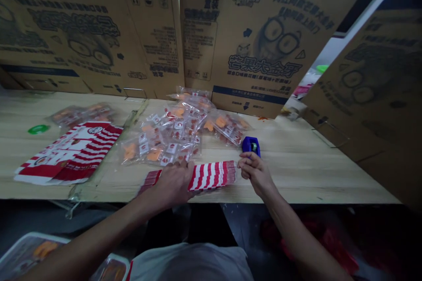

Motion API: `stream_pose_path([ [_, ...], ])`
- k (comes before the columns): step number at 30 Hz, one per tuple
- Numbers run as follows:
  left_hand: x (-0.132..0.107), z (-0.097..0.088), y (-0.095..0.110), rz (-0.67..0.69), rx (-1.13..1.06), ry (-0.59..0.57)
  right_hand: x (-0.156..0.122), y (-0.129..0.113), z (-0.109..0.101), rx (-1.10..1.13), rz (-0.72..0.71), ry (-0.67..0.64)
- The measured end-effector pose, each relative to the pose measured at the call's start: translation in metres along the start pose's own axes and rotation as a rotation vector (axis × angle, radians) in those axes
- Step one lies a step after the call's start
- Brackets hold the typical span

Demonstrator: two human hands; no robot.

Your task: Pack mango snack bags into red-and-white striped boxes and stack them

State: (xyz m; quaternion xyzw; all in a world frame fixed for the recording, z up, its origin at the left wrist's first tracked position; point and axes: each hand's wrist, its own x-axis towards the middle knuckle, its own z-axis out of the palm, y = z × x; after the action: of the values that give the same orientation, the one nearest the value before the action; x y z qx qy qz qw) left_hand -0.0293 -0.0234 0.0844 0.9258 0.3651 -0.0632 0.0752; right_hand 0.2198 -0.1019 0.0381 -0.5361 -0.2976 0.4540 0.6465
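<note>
Nearby, heaped clear plastic bags hold orange pieces.

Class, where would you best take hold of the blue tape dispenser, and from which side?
Probably across its narrow body, coming from the near side. The blue tape dispenser stands upright, the right hand is already beside it there, and clear bagged packets crowd its far left.

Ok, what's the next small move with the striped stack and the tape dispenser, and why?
Probably press the fanned red-and-white striped stack flat under the left hand and grip the blue tape dispenser with the right hand: the sheets lie spread, and the right fingers sit at the dispenser's lower edge.
</note>
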Motion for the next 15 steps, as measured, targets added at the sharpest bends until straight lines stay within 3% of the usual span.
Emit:
stream_pose_path([
  [7,0.000,-0.001,0.002,-0.017,0.040,-0.017,0.020,-0.002,0.005,0.015,-0.128,0.034],
  [12,0.001,-0.002,0.003,-0.039,0.043,-0.016,0.021,0.056,-0.007,0.013,0.076,0.114],
  [15,0.002,-0.001,0.000,-0.029,0.055,-0.011,0.015,0.092,-0.011,0.001,0.088,0.119],
])
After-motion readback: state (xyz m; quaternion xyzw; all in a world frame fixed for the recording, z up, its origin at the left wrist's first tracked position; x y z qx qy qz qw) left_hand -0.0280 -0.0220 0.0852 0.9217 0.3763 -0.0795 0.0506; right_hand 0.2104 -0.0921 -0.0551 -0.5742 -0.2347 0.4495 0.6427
